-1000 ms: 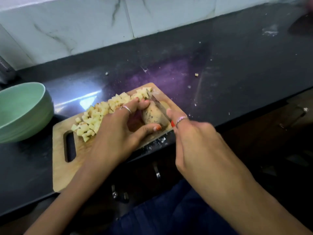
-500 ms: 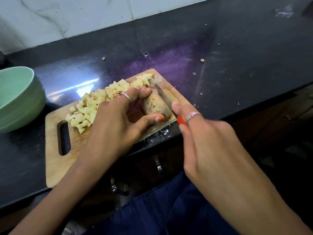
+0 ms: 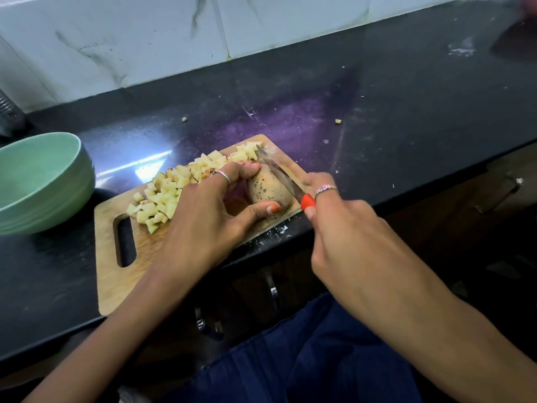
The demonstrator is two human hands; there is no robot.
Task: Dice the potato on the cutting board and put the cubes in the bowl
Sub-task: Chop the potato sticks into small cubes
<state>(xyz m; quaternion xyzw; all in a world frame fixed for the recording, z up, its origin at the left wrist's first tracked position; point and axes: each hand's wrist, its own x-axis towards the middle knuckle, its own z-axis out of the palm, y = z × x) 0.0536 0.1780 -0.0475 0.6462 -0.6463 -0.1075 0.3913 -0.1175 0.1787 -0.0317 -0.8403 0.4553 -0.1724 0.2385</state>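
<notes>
A wooden cutting board (image 3: pixel 116 274) lies on the black counter. A speckled brown potato piece (image 3: pixel 266 189) sits at the board's right end. My left hand (image 3: pixel 203 216) holds it between curled fingers and thumb. My right hand (image 3: pixel 343 228) grips a knife (image 3: pixel 280 177) with a red handle; the blade lies along the potato's right side, tip pointing away. A pile of pale potato cubes (image 3: pixel 171 190) stretches across the board's far half. The green bowl (image 3: pixel 43 181) stands left of the board; none of its contents show.
The counter's front edge runs just under the board's right corner. Small potato bits (image 3: pixel 337 121) lie on the counter (image 3: pixel 377 106) behind the board. A white marbled wall backs the counter. Drawer handles (image 3: pixel 502 196) show below the edge.
The knife blade has shifted slightly along the potato's right side. My left hand keeps the same hold on the potato. The camera view has shifted.
</notes>
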